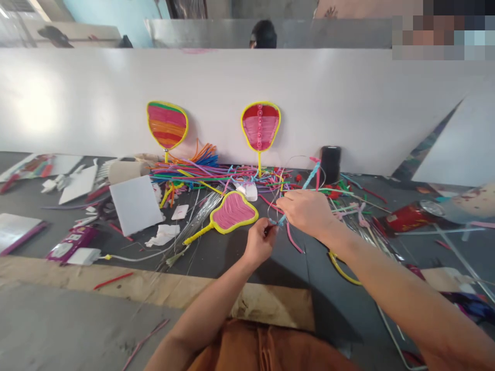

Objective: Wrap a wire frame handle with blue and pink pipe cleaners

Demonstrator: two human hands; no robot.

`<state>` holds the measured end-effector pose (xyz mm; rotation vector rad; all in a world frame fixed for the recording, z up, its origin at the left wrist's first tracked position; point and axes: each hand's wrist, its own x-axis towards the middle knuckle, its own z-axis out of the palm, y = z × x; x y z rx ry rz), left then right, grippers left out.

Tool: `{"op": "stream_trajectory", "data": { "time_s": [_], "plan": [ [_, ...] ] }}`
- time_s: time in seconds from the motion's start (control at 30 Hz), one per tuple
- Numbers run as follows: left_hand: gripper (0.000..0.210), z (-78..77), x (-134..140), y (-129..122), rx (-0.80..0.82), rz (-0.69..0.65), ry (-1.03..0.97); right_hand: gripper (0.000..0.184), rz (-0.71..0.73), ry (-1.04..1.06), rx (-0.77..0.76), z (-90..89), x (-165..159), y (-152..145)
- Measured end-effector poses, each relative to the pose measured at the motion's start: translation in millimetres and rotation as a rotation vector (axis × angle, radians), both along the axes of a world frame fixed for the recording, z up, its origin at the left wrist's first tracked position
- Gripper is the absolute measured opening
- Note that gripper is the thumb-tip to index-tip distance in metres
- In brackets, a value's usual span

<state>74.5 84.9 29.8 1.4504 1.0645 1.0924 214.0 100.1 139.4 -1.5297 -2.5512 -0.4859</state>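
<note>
My left hand (260, 241) pinches the lower end of a light-blue wrapped wire stick (311, 175). Above it, my right hand (309, 208) is closed round the middle of the same stick, whose upper end slants up to the right. A thin wire loop curves around beside my fingers; where it joins is hidden. Just left of my hands lies a pink fan (234, 212) with a yellow rim and handle. Two more yellow-rimmed fans, one striped (167, 124) and one pink and red with a beaded line (260, 126), stand against the white board.
Bundled coloured pipe cleaners (193, 172) run along the board's foot, near a black phone (330, 164). A red can (415, 215) lies at the right. A white card (136, 205), purple box (73, 241) and white charger (84, 256) are at the left. People sit beyond the white board (216, 77).
</note>
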Motion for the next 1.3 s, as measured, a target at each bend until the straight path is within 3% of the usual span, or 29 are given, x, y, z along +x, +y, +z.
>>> {"op": "stream_trajectory", "data": {
  "time_s": [0.23, 0.33, 0.43, 0.57, 0.67, 0.7, 0.77, 0.83, 0.93, 1.0, 1.13, 1.3],
  "plan": [
    [0.015, -0.5, 0, -1, 0.058, 0.027, 0.041, 0.020, -0.060, -0.050, -0.120, -5.8, -12, 13],
    [0.019, -3.5, 4, -1, -0.072, 0.003, -0.101, 0.018, -0.026, -0.093, -0.145, -8.0, -20, 18],
    [0.027, -2.5, 7, 1, -0.256, -0.014, -0.316, 0.016, 0.057, -0.105, -0.048, 2.4, -25, 18],
    [0.035, 7.7, 0, 9, -0.403, 0.001, -0.527, 0.015, 0.192, 0.159, 0.238, 28.6, -13, -5],
    [0.036, 16.6, -9, 13, -0.504, -0.042, -0.666, 0.012, 0.088, 0.574, 0.304, 25.7, 12, -32],
    [0.036, 19.4, -11, 13, -0.533, -0.066, -0.706, 0.014, -0.042, 0.724, 0.251, 17.1, 20, -39],
    [0.035, 24.9, -13, 10, -0.575, -0.123, -0.762, 0.023, -0.249, 0.962, -0.104, -8.6, 33, -46],
    [0.033, 30.6, -12, 3, -0.609, -0.188, -0.789, 0.032, -0.312, 1.182, -0.480, -37.3, 38, -45],
    [0.031, 38.2, -7, -9, -0.644, -0.292, -0.771, 0.038, -0.330, 1.533, -0.671, -66.9, 32, -35],
    [0.032, 41.2, -3, -17, -0.649, -0.344, -0.733, 0.038, -0.291, 1.711, -0.765, -73.2, 24, -30],
    [0.034, 41.7, -1, -25, -0.639, -0.367, -0.650, 0.033, -0.156, 1.900, -0.981, -68.6, 12, -26],
    [0.037, 37.5, 0, -28, -0.609, -0.336, -0.566, 0.031, -0.125, 2.014, -1.022, -66.7, 7, -27]
  ]
}}
